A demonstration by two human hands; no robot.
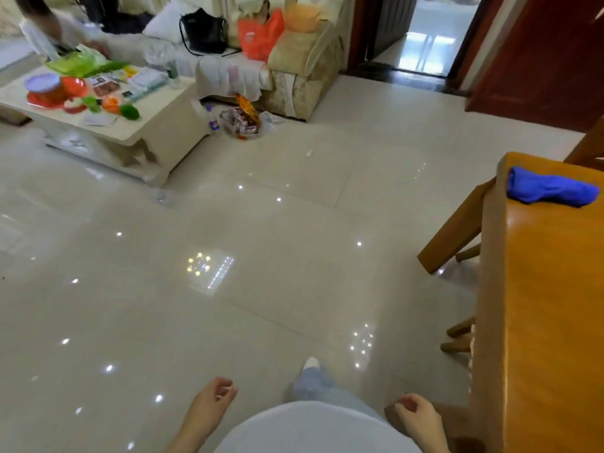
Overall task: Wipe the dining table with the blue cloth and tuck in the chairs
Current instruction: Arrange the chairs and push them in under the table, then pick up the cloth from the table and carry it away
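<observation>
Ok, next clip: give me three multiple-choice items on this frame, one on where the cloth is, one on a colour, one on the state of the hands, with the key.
1. Where does the blue cloth lie?
A. On the floor by the sofa
B. On the dining table, near its far end
C. In the right hand

2. What colour is the bag on the sofa next to the black handbag?
A. Orange-red
B. Blue
C. Purple

3. What are the hands doing?
A. Both press the cloth on the table
B. The left hand grips a chair
C. Both are empty, fingers loosely curled, off the table

Key: 1 B, the cloth sits bunched on the wooden tabletop. 2 A, the orange-red bag stands out beside the handbag. 3 C, the left hand and right hand hold nothing above the floor.
</observation>
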